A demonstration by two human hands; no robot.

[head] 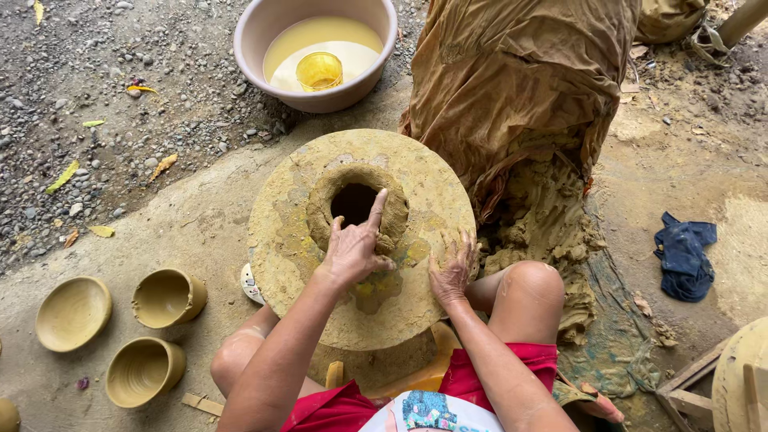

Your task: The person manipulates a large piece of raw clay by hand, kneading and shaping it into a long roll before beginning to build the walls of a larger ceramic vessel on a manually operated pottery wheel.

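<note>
Head view. Your left hand (354, 248) rests on the near wall of the clay ring (358, 206), fingers spread, index finger laid over the rim toward the hollow; it presses rather than grips and holds nothing loose. Your right hand (454, 268) lies flat on the clay-smeared wheel disc (288, 240), at its right edge, fingers splayed, palm down, nothing held.

The clay ring sits near the middle of the disc, slightly toward the far side. It is a low, thick, rough-walled collar with a dark opening. By my reading the piece is at an early stage: hollow opened, walls not yet raised or smoothed, rim uneven.

Beside your left knee stand three finished wet pieces: a shallow clay bowl (74, 312) and two clay cups (168, 298) (145, 371), close together but apart from the disc.

Beyond the disc, a pink basin (264, 32) holds cloudy water with a yellow cup (319, 70) in it. To the right, a clay heap (552, 232) lies just beside the disc, its upper part under a brown cloth (512, 72). A blue rag (684, 254) lies well apart on the ground.
</note>
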